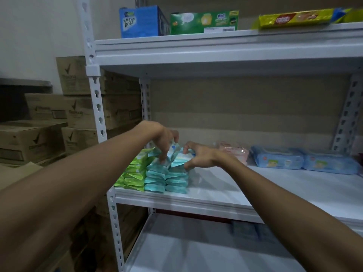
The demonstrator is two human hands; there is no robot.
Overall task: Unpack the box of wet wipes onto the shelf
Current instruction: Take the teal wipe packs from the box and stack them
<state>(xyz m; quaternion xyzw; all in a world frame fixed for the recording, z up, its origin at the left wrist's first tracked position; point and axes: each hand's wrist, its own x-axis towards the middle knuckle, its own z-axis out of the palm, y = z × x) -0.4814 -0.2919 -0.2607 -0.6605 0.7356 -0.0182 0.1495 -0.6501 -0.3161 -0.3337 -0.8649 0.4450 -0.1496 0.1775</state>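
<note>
Wet wipes in teal packs are sitting in two short stacks near the left end of the middle shelf, just beside a stack of green packs that is leaning against them on their left. We are reaching over both teal stacks with bare arms. Our left hand is coming down from above with its fingers curled, pinching a tilted teal pack by its upper edge. Our right hand is coming in from the right, with fingers and thumb curled around the top pack of the right-hand stack. The hands are working close together but are not touching. Further right on the same shelf a pink pack and two larger blue packs are lying flat. On the shelf above, a blue Swiss Roll box, a green box and a yellow packet are standing in a row. Brown cardboard cartons are piling up to the left of the shelf frame.
</note>
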